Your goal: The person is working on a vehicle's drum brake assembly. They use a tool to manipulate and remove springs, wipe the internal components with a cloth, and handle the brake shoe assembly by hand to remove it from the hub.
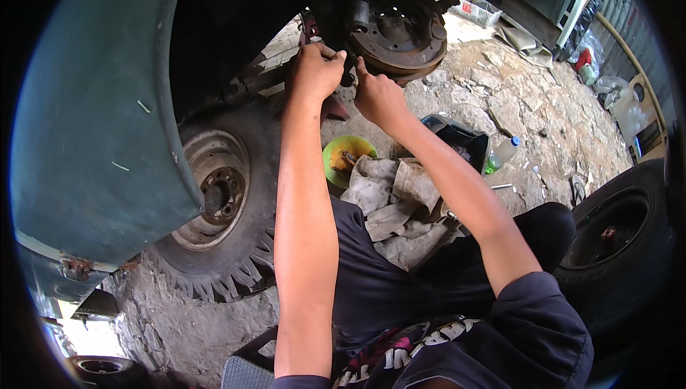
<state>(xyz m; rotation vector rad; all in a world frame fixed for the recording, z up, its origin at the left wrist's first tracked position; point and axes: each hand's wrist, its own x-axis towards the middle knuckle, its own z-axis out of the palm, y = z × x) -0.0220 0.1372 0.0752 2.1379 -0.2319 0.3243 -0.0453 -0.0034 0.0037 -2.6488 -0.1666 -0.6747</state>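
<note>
Bent left fingers (333, 53) at a narrow, dark part (349, 75) just left of a round, rust-brown metal brake assembly (386, 50); extended right index finger (362, 71) toward it. Could not tell whether gripping anything with either. Worked beyond a round, lime-yellow bowl (331, 157).

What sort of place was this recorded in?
Probably a vehicle repair spot, perhaps an informal workshop: what looks like a drum brake assembly sits exposed, a wheel with a treaded tire stands by a green fender, and the ground is rough stone.
</note>
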